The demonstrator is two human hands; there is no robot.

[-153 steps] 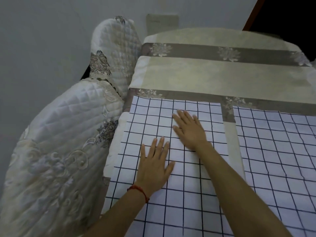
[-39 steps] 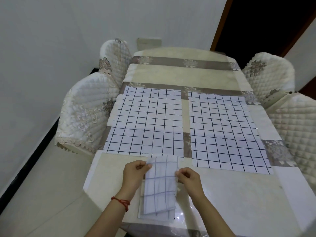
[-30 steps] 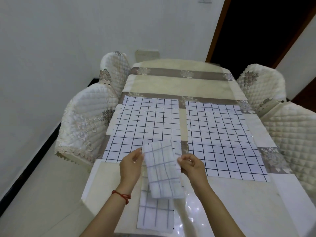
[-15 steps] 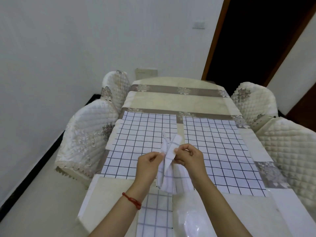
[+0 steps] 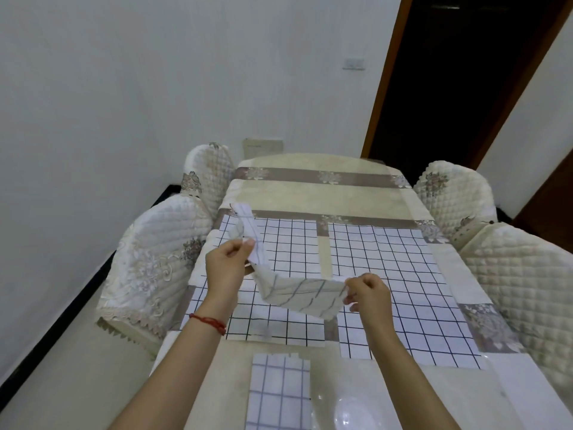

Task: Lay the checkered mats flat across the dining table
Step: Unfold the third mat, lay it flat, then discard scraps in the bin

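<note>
You hold the folded checkered mat in the air above the two laid mats, and it is now half opened: half a second ago it was a narrow bundle pinched between both hands close together, and now your hands have drawn apart and pulled it into a long strip. Your left hand pinches one end between thumb and fingertips, with a loose tail of the mat standing up behind it. Your right hand pinches the other end, fingers curled round the edge. The strip sags between them, touching nothing below as far as I can judge.

That means the unfolding is under way but not finished; the mat is open in one direction only and must open again before you can lay it.

Under it, the left laid mat and the right laid mat lie flat side by side on the dining table, a bare strip of cloth between them. Another folded mat waits on the near end, just below your wrists.

The bottom edge cuts off that folded mat, so how many layers it has is not clear. The strip hides part of both laid mats. Quilted chairs flank the table.
</note>
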